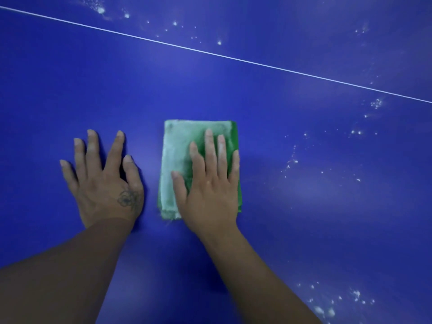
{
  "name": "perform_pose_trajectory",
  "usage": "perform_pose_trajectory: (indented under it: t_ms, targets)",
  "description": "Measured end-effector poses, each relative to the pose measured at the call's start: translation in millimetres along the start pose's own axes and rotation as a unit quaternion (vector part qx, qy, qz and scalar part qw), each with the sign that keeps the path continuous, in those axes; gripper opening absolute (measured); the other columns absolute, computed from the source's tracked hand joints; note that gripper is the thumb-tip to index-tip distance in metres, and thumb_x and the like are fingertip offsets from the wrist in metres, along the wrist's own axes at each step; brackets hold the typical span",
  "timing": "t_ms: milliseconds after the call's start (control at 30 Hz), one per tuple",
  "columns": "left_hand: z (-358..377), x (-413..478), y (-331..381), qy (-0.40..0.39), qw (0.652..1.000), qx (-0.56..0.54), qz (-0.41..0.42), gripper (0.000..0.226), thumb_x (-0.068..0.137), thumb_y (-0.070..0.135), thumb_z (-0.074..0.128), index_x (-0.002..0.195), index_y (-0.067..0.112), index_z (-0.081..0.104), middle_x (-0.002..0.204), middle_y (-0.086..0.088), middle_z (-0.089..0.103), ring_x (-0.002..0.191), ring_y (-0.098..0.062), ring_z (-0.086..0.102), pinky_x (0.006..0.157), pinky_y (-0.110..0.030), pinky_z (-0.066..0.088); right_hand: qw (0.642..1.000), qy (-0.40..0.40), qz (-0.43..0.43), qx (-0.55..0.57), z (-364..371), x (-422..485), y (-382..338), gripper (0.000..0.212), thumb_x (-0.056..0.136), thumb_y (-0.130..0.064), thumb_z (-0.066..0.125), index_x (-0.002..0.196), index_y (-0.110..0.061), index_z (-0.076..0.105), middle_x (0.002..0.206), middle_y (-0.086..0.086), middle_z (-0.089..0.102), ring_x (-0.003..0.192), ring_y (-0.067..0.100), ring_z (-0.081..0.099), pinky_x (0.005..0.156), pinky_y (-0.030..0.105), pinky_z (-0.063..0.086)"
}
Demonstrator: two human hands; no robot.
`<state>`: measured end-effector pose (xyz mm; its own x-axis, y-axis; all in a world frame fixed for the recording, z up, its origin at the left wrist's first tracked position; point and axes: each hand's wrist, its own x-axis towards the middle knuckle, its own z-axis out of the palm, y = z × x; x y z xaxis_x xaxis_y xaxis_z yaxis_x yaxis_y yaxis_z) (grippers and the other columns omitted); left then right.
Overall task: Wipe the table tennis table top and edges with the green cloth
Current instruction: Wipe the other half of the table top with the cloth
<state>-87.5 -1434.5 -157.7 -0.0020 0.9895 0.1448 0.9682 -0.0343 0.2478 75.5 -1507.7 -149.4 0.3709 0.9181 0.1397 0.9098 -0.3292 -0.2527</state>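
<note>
Right hand [210, 183] flat, fingers straight, pressing folded green cloth [177, 160] on blue table top [304, 218]. Left hand [102, 181] flat, released, at cloth's 9 o'clock. No table edge in view. White line [210, 53] at 12, white specks [292, 162] at 3.

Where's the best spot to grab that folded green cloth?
Probably the far edge of the folded green cloth, pinched from above: it lies flat on the blue table top, and the right hand presses flat on its near right part, leaving that edge free.

On the blue table top [70, 90] lie my flat left hand [102, 183], the folded green cloth [177, 148] and white specks [376, 103], perhaps powder.
</note>
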Motion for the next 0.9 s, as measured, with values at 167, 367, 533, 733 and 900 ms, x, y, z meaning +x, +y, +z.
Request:
perform_pose_trajectory:
  t_ms: [167, 367, 533, 733, 900]
  targets:
    - [0.8, -1.0, -3.0, 0.000, 1.000, 0.005, 0.000, 0.053, 0.114, 0.047, 0.032, 0.166, 0.038, 0.038, 0.179, -0.002, 0.021, 0.167, -0.024, 0.010, 0.133, -0.046, -0.005, 0.999, -0.006, -0.054, -0.003, -18.6, -19.5, 68.7, 0.066, 0.107, -0.059, 0.052, 0.163, -0.025, 0.048, 0.178, 0.000, 0.030, 0.167, 0.022, 0.022, 0.132, 0.057, 0.022]
    - [2.7, 0.4, -2.6, 0.004, 1.000, 0.003, -0.003, 0.052, 0.113, 0.046, 0.035, 0.165, 0.039, 0.040, 0.178, -0.001, 0.022, 0.167, -0.024, 0.012, 0.134, -0.049, -0.001, 0.986, -0.002, 0.160, -0.056, -22.9, 20.6, 92.8, 0.072, 0.108, -0.059, 0.039, 0.170, -0.023, 0.033, 0.181, 0.003, 0.018, 0.169, 0.024, 0.011, 0.135, 0.056, 0.009]
    - [1.7, -1.4, -2.3, 0.002, 1.000, 0.000, -0.001, 0.052, 0.114, 0.047, 0.033, 0.164, 0.039, 0.041, 0.178, -0.003, 0.023, 0.166, -0.025, 0.013, 0.134, -0.050, 0.000, 0.986, -0.005, 0.154, -0.058, -16.5, -0.6, 36.2, 0.067, 0.111, -0.053, 0.041, 0.163, -0.011, 0.046, 0.179, 0.017, 0.021, 0.167, 0.038, 0.015, 0.131, 0.065, 0.014]
    - [-1.6, -1.5, -1.8, -0.025, 1.000, 0.000, -0.005, 0.054, 0.114, 0.048, 0.030, 0.167, 0.038, 0.036, 0.180, -0.004, 0.020, 0.167, -0.027, 0.009, 0.134, -0.058, 0.003, 0.999, -0.027, 0.023, 0.000, -17.9, -112.6, 9.0, 0.063, 0.109, -0.058, 0.050, 0.159, -0.019, 0.053, 0.179, 0.008, 0.024, 0.167, 0.030, 0.019, 0.132, 0.062, 0.021]
    - [-4.2, -3.2, -2.8, -0.033, 0.999, 0.006, 0.005, 0.056, 0.113, 0.047, 0.027, 0.168, 0.037, 0.033, 0.180, -0.006, 0.017, 0.168, -0.031, 0.008, 0.134, -0.060, 0.002, 0.999, -0.031, -0.018, -0.038, -39.9, -94.7, 86.8, 0.067, 0.108, -0.061, 0.046, 0.166, -0.027, 0.044, 0.178, 0.000, 0.029, 0.166, 0.023, 0.023, 0.133, 0.055, 0.021]
